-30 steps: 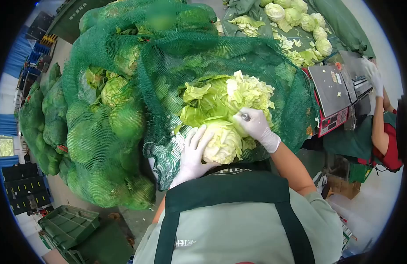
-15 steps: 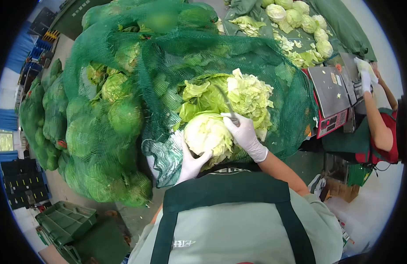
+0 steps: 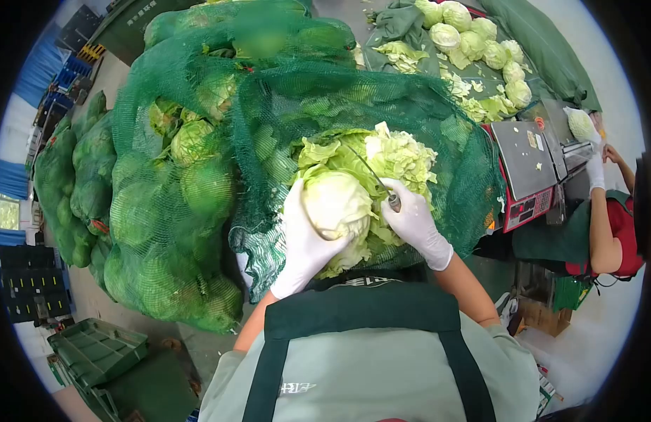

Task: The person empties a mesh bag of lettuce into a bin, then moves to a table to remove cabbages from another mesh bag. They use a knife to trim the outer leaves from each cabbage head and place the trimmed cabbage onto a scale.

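Observation:
A pale cabbage sits in my gloved left hand, the fingers curved round its left and near side. My gloved right hand, just right of the cabbage, is closed on a knife. Its thin blade points up and to the left, past the cabbage's far side. Beneath and beyond lie loose cabbage leaves on an opened green mesh bag.
Full mesh sacks of cabbages are piled to my left. A red scale stands at right, beside a co-worker holding a cabbage. Trimmed cabbages lie on green cloth at the back. A green crate is at lower left.
My right hand and the knife have shifted right and slightly down. My left hand now shows further round the cabbage. The co-worker's cabbage shows more clearly.

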Action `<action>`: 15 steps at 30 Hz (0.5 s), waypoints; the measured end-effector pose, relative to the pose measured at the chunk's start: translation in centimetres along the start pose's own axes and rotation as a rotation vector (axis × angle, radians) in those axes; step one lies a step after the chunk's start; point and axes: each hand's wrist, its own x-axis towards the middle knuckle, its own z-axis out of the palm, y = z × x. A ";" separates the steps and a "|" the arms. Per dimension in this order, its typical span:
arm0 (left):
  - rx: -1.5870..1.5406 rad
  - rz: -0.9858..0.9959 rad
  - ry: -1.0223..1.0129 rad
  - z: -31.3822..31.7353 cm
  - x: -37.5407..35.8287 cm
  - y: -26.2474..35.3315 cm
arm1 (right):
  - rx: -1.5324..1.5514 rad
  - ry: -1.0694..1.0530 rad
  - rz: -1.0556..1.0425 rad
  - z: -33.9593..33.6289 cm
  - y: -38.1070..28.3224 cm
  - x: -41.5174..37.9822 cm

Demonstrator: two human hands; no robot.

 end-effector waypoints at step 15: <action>0.173 0.046 -0.134 3.3 3.6 -0.4 | -0.276 -0.220 0.093 1.5 -0.4 -1.3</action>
